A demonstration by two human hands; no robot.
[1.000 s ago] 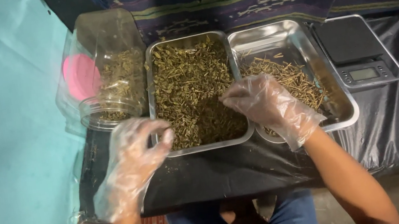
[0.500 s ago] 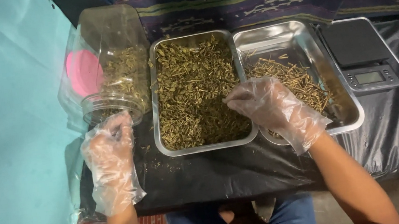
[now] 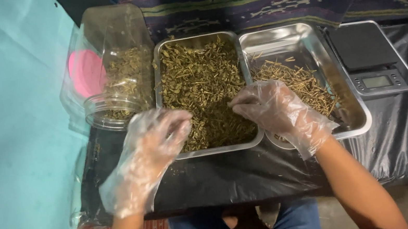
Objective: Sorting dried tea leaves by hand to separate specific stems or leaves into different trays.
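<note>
Two gloved hands work the herb tray [image 3: 160, 83]. Left hand [image 3: 153, 145] hovers at its near-left corner, fingers loosely curled, empty; right hand [image 3: 277, 110] pinches herbs [image 3: 200, 86] at the near-right edge.

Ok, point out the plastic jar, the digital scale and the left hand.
plastic jar [image 3: 109, 111]: head view, rim at its mouth.
digital scale [image 3: 361, 46]: head view, dark weighing platform.
left hand [image 3: 148, 150]: head view, gloved back.
</note>
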